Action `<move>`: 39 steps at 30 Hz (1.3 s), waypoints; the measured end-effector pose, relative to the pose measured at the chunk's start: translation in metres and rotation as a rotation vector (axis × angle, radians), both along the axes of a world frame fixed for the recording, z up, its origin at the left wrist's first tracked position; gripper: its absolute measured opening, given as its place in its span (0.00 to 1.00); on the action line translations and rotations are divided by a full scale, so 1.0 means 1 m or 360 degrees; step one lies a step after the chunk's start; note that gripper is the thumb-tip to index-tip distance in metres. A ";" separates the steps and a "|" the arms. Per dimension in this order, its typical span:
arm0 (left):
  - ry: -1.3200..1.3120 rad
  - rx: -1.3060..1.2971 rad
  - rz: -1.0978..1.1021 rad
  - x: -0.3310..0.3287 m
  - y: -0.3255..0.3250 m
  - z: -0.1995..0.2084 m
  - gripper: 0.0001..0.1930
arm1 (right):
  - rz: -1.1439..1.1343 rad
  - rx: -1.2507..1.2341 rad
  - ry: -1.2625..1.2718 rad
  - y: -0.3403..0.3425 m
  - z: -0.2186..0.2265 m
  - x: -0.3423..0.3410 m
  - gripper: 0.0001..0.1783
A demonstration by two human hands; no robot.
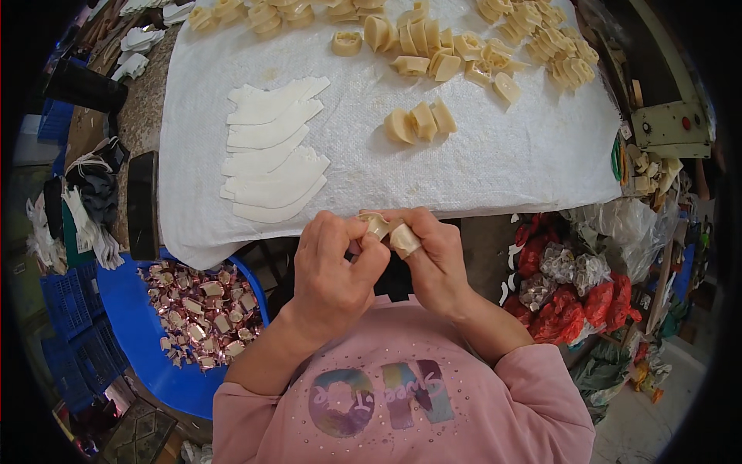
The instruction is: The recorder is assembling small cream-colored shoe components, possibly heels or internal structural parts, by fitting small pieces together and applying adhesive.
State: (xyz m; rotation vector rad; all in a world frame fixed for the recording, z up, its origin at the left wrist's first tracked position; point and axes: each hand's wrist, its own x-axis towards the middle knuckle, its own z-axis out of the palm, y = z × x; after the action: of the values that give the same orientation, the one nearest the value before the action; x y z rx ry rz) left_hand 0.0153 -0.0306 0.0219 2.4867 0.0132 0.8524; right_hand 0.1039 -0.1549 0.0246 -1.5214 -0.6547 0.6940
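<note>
Just off the near edge of the table, both my hands close on a small cream shoe heel. My left hand pinches it between curled fingers and thumb. From the other side, my right hand grips it, with a beige wrap that looks like tape round its thumb. Fingers hide much of the heel. On the table's left lie white curved cut pieces, overlapping in a column. Beyond my hands stand a few cream heels, and many more heels are heaped along the far side.
A white woven sheet covers the table. At lower left, a blue basin holds shiny pink pieces. A dark phone-like slab rests at the left edge. Red plastic bags lie right, below a greenish machine box.
</note>
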 end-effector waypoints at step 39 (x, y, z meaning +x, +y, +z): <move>-0.0003 -0.2129 0.0071 0.008 -0.014 -0.013 0.05 | 0.0019 0.0186 -0.0396 0.011 -0.019 0.024 0.05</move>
State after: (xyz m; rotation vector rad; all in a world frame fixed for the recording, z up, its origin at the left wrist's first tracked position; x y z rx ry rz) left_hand 0.0234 -0.0447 0.0092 1.2194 0.4723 0.5423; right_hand 0.1276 -0.1441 0.0059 -1.5088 -0.8771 0.4701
